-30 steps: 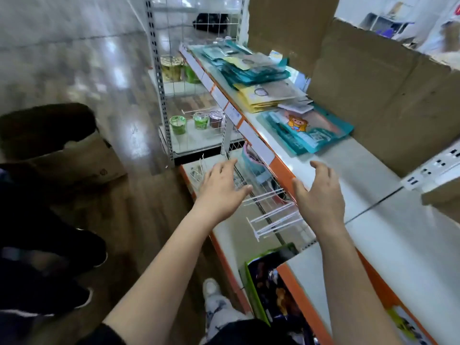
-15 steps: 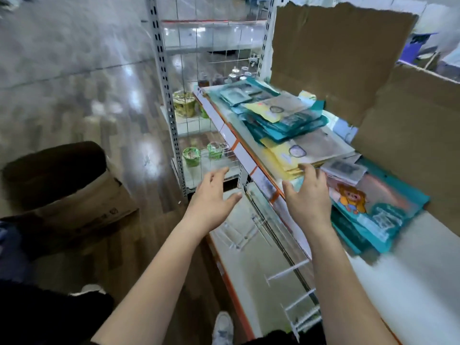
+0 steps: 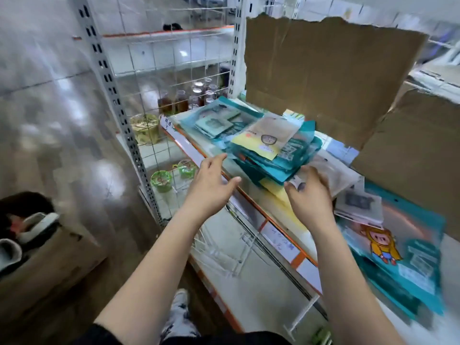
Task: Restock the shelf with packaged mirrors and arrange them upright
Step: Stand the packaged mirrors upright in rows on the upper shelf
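Advancing, left hand (image 3: 211, 186) now joins right hand (image 3: 308, 197) at mirror packets (image 3: 267, 141).

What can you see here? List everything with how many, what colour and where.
mirror packets: loose pile, count unclear, teal and yellow, flat on the shelf
cartoon packet: one, teal, flat, right of the pile
clear packet: one, see-through, pile's right side
shelf: one, white with orange edge, centre
cardboard sheets: two, brown, standing behind the pile
wire hooks: several, white, tier below
cups: two, green, neighbouring rack
jar: one, yellowish, rack tier above the cups
bottles: several, brown, rack
box: one, brown, floor at left
left hand: open, at the pile's front edge
right hand: fingers at the clear packet, grip blurred
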`<action>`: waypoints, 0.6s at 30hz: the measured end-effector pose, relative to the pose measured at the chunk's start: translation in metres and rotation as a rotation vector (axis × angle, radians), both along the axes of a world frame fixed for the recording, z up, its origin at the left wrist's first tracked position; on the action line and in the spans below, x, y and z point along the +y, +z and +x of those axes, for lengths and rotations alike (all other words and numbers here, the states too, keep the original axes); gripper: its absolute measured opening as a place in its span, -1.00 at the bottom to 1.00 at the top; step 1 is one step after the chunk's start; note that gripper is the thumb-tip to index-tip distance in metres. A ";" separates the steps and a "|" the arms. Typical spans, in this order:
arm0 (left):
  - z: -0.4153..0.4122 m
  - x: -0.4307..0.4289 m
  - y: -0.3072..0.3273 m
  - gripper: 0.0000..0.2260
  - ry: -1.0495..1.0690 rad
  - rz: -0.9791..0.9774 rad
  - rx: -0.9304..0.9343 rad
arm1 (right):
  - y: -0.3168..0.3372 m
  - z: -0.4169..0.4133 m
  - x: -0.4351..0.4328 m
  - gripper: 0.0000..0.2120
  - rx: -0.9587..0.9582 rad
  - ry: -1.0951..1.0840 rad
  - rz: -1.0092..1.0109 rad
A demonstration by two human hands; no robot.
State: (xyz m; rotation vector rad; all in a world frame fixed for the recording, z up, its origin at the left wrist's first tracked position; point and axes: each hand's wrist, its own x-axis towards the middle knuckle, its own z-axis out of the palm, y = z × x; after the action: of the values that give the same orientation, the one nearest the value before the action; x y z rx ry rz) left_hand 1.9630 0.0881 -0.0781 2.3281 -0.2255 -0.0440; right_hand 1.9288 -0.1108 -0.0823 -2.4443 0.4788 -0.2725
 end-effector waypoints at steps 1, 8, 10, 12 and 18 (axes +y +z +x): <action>0.015 0.000 0.000 -0.46 -0.026 0.005 -0.001 | 0.000 0.007 0.000 -0.54 0.002 -0.030 0.006; 0.125 0.008 -0.001 -0.47 -0.271 0.045 -0.001 | -0.010 0.066 0.015 -0.50 0.057 -0.310 -0.026; 0.152 0.008 0.000 -0.47 -0.339 0.067 -0.002 | -0.011 0.077 0.022 -0.48 0.083 -0.394 -0.036; 0.179 0.006 0.003 -0.48 -0.393 0.068 0.019 | -0.010 0.088 0.027 -0.49 0.101 -0.458 -0.050; 0.254 -0.015 0.003 -0.57 -0.459 0.035 0.001 | -0.001 0.120 0.027 -0.57 0.105 -0.603 -0.082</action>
State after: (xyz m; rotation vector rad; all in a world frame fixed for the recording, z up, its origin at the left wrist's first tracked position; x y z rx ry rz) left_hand 2.2175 0.0733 -0.0747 2.2649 -0.7580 -0.2777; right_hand 2.0487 -0.0837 -0.0833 -2.3423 1.2709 -0.4168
